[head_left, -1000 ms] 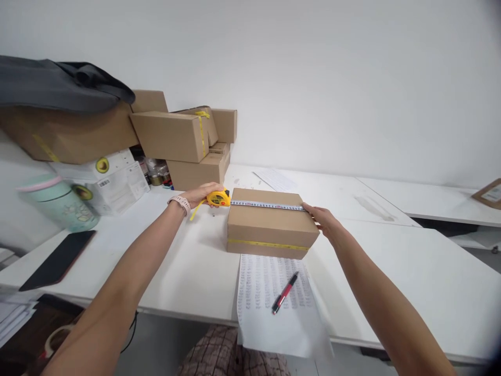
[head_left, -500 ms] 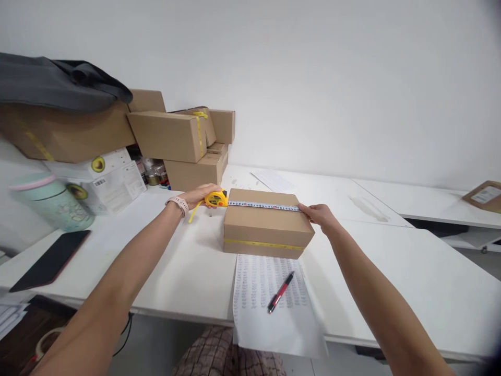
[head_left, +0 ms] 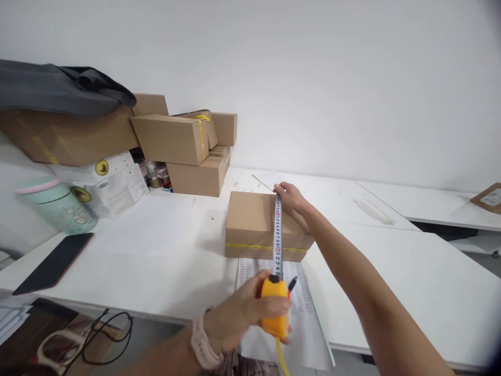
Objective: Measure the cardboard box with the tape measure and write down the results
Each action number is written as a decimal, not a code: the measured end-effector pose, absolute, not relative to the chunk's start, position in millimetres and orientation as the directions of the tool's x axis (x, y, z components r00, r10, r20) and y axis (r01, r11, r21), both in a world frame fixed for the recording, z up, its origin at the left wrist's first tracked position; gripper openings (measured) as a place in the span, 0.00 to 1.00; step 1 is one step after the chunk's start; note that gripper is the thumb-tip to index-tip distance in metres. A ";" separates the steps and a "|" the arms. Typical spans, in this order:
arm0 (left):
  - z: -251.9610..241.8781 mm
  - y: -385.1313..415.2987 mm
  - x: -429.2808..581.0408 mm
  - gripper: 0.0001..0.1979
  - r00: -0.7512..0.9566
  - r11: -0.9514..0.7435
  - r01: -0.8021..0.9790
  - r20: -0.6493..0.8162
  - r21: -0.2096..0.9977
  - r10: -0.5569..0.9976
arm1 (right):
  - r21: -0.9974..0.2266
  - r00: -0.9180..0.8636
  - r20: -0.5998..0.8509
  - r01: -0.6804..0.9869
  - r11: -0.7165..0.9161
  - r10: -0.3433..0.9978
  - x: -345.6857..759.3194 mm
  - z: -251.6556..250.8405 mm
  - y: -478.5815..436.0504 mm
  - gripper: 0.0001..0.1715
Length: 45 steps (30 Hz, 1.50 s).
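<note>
A closed cardboard box (head_left: pixel 250 216) with a strip of yellow tape along its front lies on the white table. My left hand (head_left: pixel 250 305) is wrapped round a yellow tape measure (head_left: pixel 275 308), held in front of the box above the printed sheet (head_left: pixel 258 342). From its case the pulled-out blade (head_left: pixel 278 230) runs away from me over the box's top. My right hand (head_left: pixel 289 196) pinches the blade's far end at the back edge of the box. On the sheet, a red and black pen (head_left: pixel 293 283) is mostly hidden behind the tape measure.
Stacked cardboard boxes (head_left: pixel 195 177), white avocado-print boxes (head_left: pixel 117 188) and a mint tumbler (head_left: pixel 58 206) stand at the left. A dark flat tablet-like object (head_left: pixel 55 263) lies near the left front edge. Another paper (head_left: pixel 266 179) lies behind the box.
The tape measure has swung from lying across the box left to right to running front to back. My left hand came toward me with the case; my right hand moved to the back edge.
</note>
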<state>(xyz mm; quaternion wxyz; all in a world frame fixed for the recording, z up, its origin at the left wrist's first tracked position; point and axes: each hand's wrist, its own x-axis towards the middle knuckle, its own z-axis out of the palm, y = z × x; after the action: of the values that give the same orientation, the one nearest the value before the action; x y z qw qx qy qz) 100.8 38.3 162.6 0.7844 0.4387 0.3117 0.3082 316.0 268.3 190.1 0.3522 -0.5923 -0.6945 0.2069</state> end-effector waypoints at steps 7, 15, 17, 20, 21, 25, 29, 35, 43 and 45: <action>147.2 15.6 149.6 0.32 0.542 0.504 -0.456 -0.219 0.734 0.811 | -0.613 -0.045 0.149 0.779 0.128 0.988 297.5 168.4 297.7 0.19; 155.1 15.4 154.5 0.36 0.527 0.527 -0.435 -0.268 0.730 0.807 | -0.650 -0.115 0.154 0.736 0.188 0.981 305.4 152.7 305.7 0.25; 155.2 16.7 157.0 0.35 0.520 0.522 -0.438 -0.267 0.732 0.811 | -0.635 -0.124 0.157 0.747 0.196 0.980 304.9 152.4 307.4 0.24; 154.5 21.2 159.5 0.32 0.499 0.497 -0.443 -0.256 0.746 0.828 | -0.620 -0.116 0.157 0.761 0.189 0.981 304.4 152.2 308.7 0.23; 153.9 23.3 160.4 0.31 0.488 0.483 -0.444 -0.249 0.754 0.837 | -0.622 -0.112 0.153 0.761 0.184 0.982 304.0 152.2 308.0 0.22; 151.8 33.1 163.7 0.26 0.459 0.423 -0.440 -0.207 0.792 0.864 | -0.646 -0.107 0.124 0.746 0.162 0.987 300.4 155.7 299.8 0.22; 156.4 35.4 151.3 0.25 0.468 0.403 -0.408 -0.192 0.819 0.863 | -0.802 -0.092 0.124 0.577 0.154 0.988 308.7 171.8 292.9 0.31; 154.6 22.9 81.5 0.33 0.040 0.059 -0.348 -0.048 0.936 0.998 | -0.931 0.237 0.186 0.353 0.094 0.954 374.0 186.1 256.8 0.41; 128.8 53.2 42.7 0.30 -0.076 0.057 -0.260 -0.080 0.964 0.994 | -0.943 -0.038 -0.053 0.330 -0.038 0.998 380.1 140.5 161.7 0.47; 136.9 68.2 44.1 0.29 -0.033 0.028 -0.255 -0.037 0.967 0.999 | -0.902 -0.060 0.006 0.431 0.031 0.998 367.0 154.6 159.1 0.46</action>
<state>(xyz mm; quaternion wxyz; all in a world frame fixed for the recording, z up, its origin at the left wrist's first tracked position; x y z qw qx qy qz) 44.1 68.2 136.9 0.5588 0.4140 0.4491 0.5610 367.0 159.1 154.6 0.3670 -0.5790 -0.6171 0.3864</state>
